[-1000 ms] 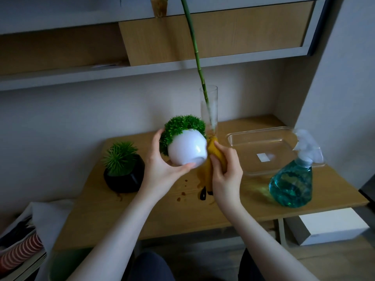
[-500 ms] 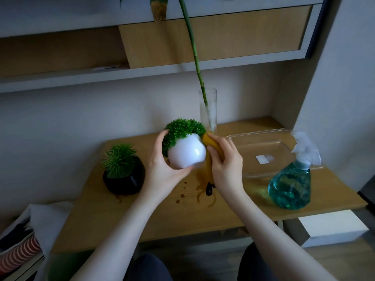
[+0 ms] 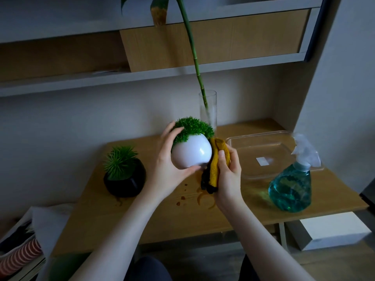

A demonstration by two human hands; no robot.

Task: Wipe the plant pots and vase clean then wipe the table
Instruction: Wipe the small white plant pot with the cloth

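My left hand [image 3: 168, 165] grips a round white pot [image 3: 190, 154] with a green plant, tilted and held above the wooden table [image 3: 142, 218]. My right hand [image 3: 228, 173] holds a mustard-yellow cloth [image 3: 216, 165] with a dark edge against the pot's right side. A black pot [image 3: 125, 181] with a spiky green plant stands on the table's left. Behind the white pot a tall clear glass vase [image 3: 209, 110] with a long green stem stands upright. Brown stains [image 3: 190, 196] mark the table under my hands.
A spray bottle [image 3: 292, 189] of blue-green liquid stands at the table's right front. A clear plastic tray [image 3: 263, 155] lies behind it. Shelves [image 3: 142, 76] hang over the table. A white box [image 3: 328, 230] sits on the floor right; striped fabric [image 3: 20, 258] lies lower left.
Both hands have lifted the white pot and cloth slightly higher. The cloth has shifted along the pot's right side, and the pot has turned a little in my left hand.
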